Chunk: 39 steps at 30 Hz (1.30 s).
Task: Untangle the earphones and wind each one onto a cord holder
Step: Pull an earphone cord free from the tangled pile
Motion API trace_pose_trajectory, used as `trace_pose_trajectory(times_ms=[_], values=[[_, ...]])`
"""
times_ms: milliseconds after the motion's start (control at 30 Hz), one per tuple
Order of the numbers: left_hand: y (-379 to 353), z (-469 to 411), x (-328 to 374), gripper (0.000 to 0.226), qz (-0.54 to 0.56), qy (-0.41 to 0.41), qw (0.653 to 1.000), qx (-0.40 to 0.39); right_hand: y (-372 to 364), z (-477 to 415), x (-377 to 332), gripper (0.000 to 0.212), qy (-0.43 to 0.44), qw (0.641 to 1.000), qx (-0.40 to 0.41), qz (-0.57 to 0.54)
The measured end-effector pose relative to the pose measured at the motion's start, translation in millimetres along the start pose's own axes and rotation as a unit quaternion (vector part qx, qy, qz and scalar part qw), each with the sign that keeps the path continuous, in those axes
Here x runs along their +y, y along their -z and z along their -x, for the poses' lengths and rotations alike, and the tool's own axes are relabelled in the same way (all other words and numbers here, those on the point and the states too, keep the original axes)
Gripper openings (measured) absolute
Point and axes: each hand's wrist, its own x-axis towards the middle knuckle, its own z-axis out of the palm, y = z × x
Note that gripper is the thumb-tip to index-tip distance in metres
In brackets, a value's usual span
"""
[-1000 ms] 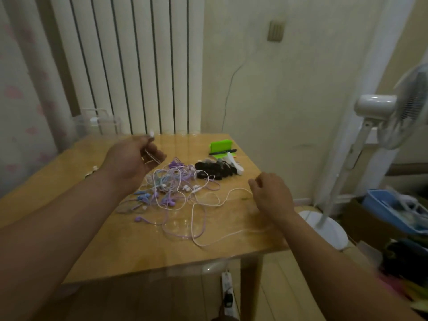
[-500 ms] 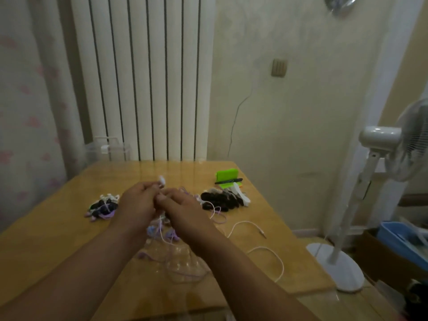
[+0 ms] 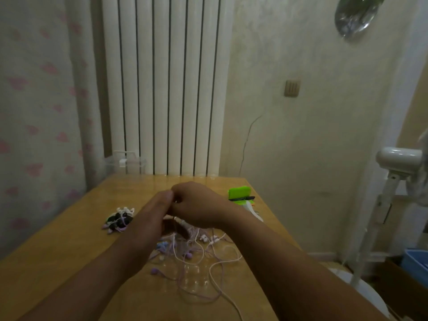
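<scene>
Head view: left hand (image 3: 154,213) and right hand (image 3: 198,205) meet fingertip to fingertip above mid-table (image 3: 58,262). Right fingers curl on a white cord (image 3: 177,218) rising from the tangled earphones (image 3: 193,254) lying mid-table. Left hand's grip: cannot tell.

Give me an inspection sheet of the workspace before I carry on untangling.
Surface: wooden table, glossy.
Job's things: tangled earphones, white and purple, below the hands; wound bundle on the left.
Clutter: green object with a black clip near the right edge; clear box at the back.
Hands: right hand pinches a white cord; left hand meets it, grip hidden.
Cables: loose white loop trails towards the near edge.
Surroundings: radiator, standing fan, blue bin.
</scene>
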Motion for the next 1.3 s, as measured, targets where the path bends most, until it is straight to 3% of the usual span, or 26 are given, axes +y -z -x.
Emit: trace_pose_trajectory(times_ms=[233,400,533,667,733,833,1033,1300], values=[[14.5,15.7,-27.1,0.047,-0.066,0.095,0.990,-0.079,-15.4,22.1,47.5,0.018,-0.069,0.980,0.008,-0.187],[15.2,16.2,-32.4,0.030,-0.080,0.120,0.979,-0.143,-22.5,24.6,61.0,0.018,-0.071,0.973,-0.026,-0.219],[13.7,16.5,-30.5,0.031,-0.098,0.134,0.967,-0.194,-29.1,20.4,63.4,0.018,-0.043,0.972,-0.041,-0.226],[10.8,11.0,-40.3,0.023,0.017,0.147,0.980,-0.136,-37.0,18.8,68.8,0.017,-0.073,0.962,-0.012,-0.264],[9.7,7.2,-43.5,0.030,0.108,0.157,0.977,-0.092,-44.3,19.2,76.5,0.015,-0.105,0.947,0.011,-0.304],[9.9,5.0,-44.8,0.040,0.164,0.142,0.972,-0.093,-61.8,20.4,84.8,0.020,-0.138,0.922,0.039,-0.361],[18.1,-8.2,-64.9,0.035,0.075,0.071,0.995,0.015,-95.2,16.9,86.2,0.020,-0.135,0.930,0.081,-0.333],[11.6,-31.6,-83.6,0.049,0.024,0.034,0.998,0.044,-104.9,7.9,96.4,0.017,-0.156,0.949,0.125,-0.243]])
